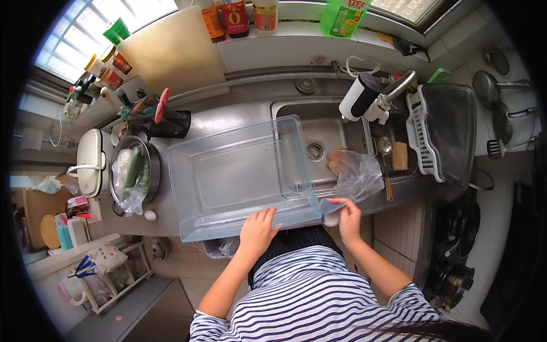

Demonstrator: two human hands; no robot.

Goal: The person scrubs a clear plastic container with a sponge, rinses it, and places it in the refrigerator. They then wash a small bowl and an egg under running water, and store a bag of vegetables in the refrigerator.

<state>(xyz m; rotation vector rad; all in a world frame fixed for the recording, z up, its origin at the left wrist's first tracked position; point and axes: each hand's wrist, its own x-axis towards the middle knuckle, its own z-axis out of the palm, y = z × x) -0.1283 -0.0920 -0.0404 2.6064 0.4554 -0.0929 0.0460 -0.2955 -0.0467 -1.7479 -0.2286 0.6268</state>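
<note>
A large clear bluish plastic bin (239, 171) lies across the steel counter and overlaps the left part of the sink (342, 128). My left hand (258, 231) rests on the bin's near wall, fingers spread over its rim. My right hand (350, 218) pinches a small bluish, see-through flat piece (331, 206) at the bin's near right corner; what it is made of I cannot tell. Just below that piece a small whitish round thing (331, 220) partly shows. A crumpled clear plastic bag (359, 173) with brownish contents lies over the sink's near right edge.
Left of the bin stand a steel pot (156, 171) with bagged green vegetables, an egg (150, 215) and a knife holder (171, 124). A faucet (399, 87) with a white-and-black device (361, 96) overhangs the sink. A white dish rack (423, 132) and a yellow sponge (400, 156) are at the right.
</note>
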